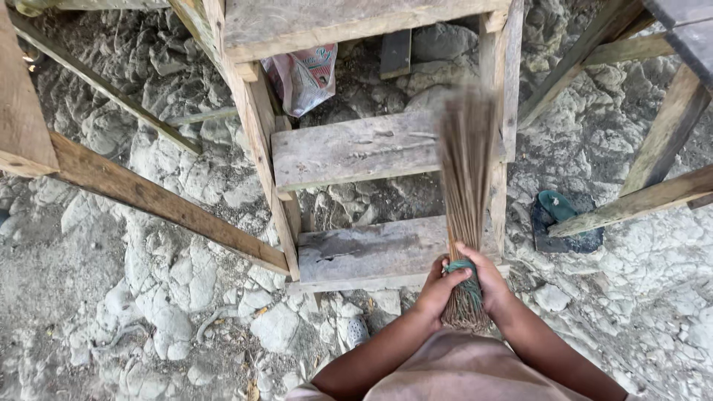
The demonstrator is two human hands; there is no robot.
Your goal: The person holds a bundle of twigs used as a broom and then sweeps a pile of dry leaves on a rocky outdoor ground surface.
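Wooden steps [356,148] descend over pale rocky ground [148,282]. A stick broom [466,171] stands over the lowest step's right edge, its long axis running straight away from the person, bristle tips blurred. The left hand [440,288] and right hand [486,282] both close around its green-bound butt, side by side, equally near.

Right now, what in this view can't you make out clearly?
- Stick broom: bristle tips blurred in the head view.
- Plastic bag: top hidden behind the upper wooden step.
- Sandal: partly hidden by a wooden beam.
- Left hand and right hand: palms hidden, wrapped around the broom.
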